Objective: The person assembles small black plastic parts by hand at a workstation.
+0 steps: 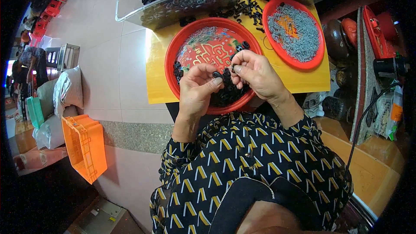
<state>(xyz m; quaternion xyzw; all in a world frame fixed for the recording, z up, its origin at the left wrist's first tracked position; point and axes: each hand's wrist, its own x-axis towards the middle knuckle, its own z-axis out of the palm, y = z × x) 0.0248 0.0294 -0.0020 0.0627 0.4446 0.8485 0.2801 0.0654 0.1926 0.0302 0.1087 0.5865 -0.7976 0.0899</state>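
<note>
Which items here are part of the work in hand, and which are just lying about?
In use:
- left hand and right hand, pinching small black parts
- near red tray beneath them
- second red tray of grey metal pieces
- clear bin of black parts

Lying about:
- orange crate
- white sacks

A red round tray (173, 56) with white and green decoration holds black small parts (227, 91). At two o'clock, a red plate (272, 8) holds grey screws (299, 34). Yellow board (158, 78) beneath. Orange crate (84, 147) at eight o'clock. Black blouse (242, 160), yellow-and-white marks.
</note>
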